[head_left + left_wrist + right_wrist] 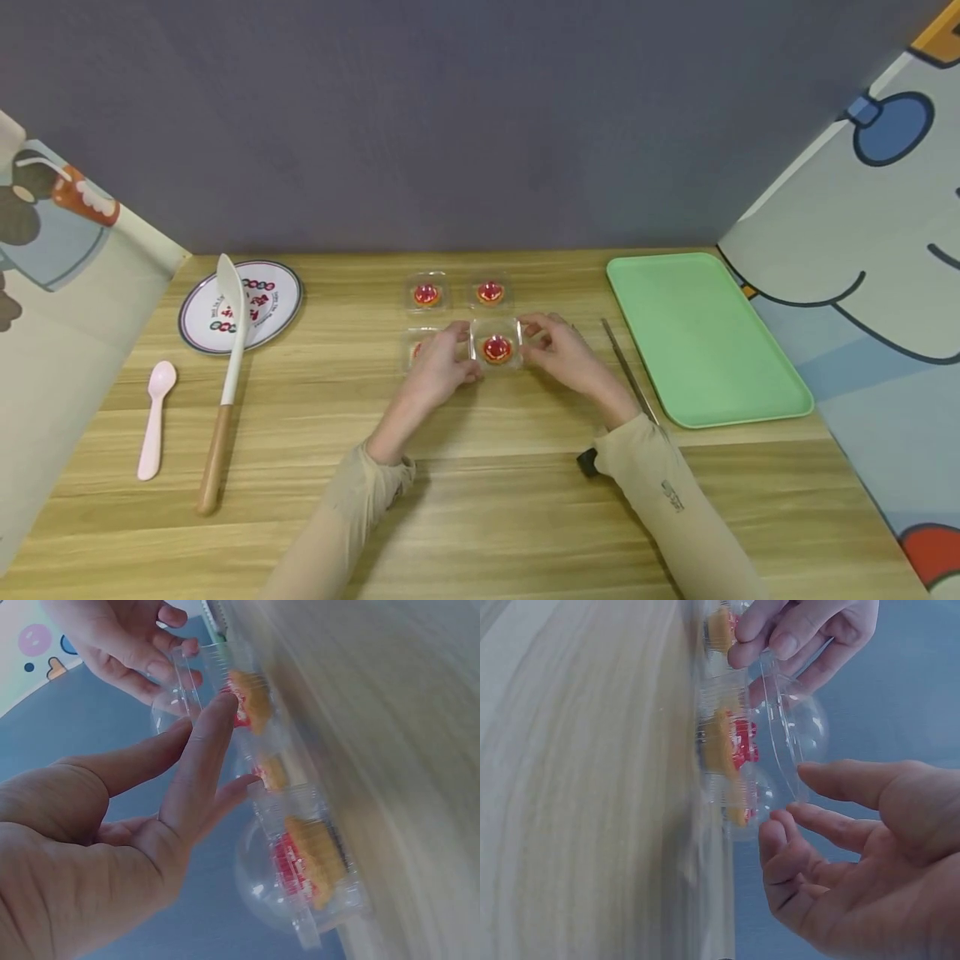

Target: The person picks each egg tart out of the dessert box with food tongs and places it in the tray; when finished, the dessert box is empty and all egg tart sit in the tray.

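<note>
Four clear plastic boxes with red-topped tarts stand in two rows in the head view. At the front right one, holding a tart point(497, 349), my left hand point(438, 367) is on the left side and my right hand point(558, 354) on the right. The domed clear lid point(810, 724) is raised off its base, tilted. My right hand point(870, 840) pinches one lid edge between thumb and forefinger. Thumb and fingers of my left hand point(112, 847) hold the opposite edge. Beside the left hand, another tart point(307, 862) sits in its box, partly hidden in the head view.
A green tray point(708, 337) lies at the right, with a thin metal rod point(628, 367) beside it, partly under the right sleeve. At the left are a patterned plate point(281, 312), a long-handled white spoon point(234, 367) across it and a small pink spoon point(155, 417).
</note>
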Demonstrator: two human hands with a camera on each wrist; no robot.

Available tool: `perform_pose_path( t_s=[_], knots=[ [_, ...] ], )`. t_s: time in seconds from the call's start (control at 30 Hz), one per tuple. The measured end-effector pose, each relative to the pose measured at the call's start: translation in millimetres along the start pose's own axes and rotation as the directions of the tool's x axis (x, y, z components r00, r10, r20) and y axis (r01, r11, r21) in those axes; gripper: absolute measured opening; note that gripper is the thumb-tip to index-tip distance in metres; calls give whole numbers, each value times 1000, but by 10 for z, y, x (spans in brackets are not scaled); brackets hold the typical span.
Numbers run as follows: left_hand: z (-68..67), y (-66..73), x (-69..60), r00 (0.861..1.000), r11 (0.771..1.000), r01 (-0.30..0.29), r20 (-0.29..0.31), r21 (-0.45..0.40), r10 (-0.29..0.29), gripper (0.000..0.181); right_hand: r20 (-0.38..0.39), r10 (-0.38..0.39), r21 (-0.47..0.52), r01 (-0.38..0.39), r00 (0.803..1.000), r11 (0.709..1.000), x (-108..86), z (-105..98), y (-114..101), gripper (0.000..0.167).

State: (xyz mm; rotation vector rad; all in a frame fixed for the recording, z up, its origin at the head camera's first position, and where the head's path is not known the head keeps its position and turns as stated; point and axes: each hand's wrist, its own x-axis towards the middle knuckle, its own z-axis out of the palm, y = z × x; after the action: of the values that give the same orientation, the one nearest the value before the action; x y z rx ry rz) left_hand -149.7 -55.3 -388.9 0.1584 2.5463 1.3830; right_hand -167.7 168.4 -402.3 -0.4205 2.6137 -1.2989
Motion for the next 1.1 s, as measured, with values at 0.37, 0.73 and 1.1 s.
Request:
perform_pose_path(
  t_s=[0.37,0.73,1.1],
  knots=[
    [-4,45,-36,990,990,-128,-72,-62,124,58,-33,-43,168,48,999,985,-52,-84,-99,44],
    [-5,44,-29,963,934,-247,-175,-258,207,24,-102,-73,333,103,992,937,-88,-183,-183,25],
    [-3,42,-28,941,915,-315,-209,-253,267,15,-134,-4,401,58,991,914,-130,-184,-237,25]
  ],
)
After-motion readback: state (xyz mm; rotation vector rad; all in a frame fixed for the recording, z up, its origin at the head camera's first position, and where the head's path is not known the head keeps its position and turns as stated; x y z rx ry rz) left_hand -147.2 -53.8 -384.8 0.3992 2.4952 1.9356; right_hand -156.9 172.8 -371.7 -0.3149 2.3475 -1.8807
